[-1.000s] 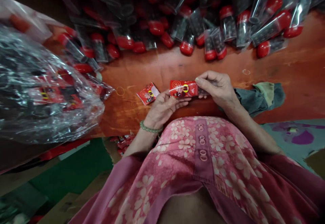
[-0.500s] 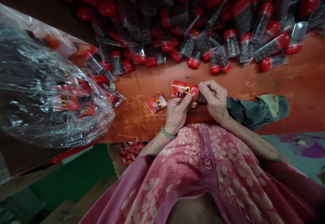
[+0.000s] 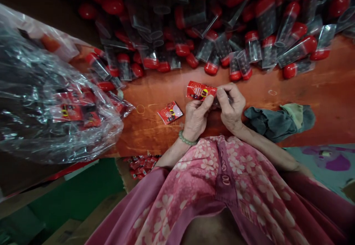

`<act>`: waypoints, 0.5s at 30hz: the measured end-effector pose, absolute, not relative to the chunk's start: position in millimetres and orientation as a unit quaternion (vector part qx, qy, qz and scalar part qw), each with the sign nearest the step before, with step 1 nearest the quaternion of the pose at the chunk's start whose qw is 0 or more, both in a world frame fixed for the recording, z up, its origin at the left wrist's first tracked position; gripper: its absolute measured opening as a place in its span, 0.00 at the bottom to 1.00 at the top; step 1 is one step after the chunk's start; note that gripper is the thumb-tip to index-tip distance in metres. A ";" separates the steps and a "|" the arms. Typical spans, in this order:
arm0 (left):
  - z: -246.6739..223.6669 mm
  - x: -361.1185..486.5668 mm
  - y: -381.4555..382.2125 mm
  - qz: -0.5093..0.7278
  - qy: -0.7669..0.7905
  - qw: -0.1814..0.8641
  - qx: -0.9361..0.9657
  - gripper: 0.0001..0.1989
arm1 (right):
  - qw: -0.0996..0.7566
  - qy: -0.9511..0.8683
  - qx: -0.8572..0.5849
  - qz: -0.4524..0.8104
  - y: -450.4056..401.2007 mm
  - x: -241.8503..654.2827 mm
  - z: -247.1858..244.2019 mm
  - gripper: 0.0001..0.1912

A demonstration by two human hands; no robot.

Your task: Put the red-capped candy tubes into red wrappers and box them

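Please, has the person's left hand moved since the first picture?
Yes, to the right: the left hand is now farther from the small packet lying unmoved on the table.

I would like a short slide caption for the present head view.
Left hand and right hand hold a red printed wrapper at a table strewn with red-capped clear tubes.

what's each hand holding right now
Left hand: closed on the red printed wrapper.
Right hand: closed, pinching the same wrapper's other end.
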State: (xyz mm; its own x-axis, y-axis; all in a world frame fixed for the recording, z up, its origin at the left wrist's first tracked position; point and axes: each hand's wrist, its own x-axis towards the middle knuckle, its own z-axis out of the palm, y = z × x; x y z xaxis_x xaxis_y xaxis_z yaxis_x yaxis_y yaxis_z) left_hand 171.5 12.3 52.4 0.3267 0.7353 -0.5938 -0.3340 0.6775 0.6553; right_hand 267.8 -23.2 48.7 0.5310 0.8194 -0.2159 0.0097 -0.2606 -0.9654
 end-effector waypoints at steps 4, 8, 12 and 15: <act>50.9 174.1 12.6 0.341 0.480 0.775 0.229 0.19 | 0.518 -0.269 -0.704 0.403 -21.5 268.0 45.7 0.22; 54.5 172.1 22.5 0.366 0.481 0.765 0.223 0.15 | 0.499 -0.286 -0.660 0.484 -20.9 276.8 51.0 0.27; 57.6 166.5 34.5 0.388 0.465 0.762 0.229 0.15 | 0.495 -0.318 -0.587 0.556 -23.8 287.0 49.1 0.28; 54.7 163.7 36.9 0.384 0.471 0.750 0.260 0.17 | 0.509 -0.298 -0.577 0.565 -26.8 289.4 41.5 0.27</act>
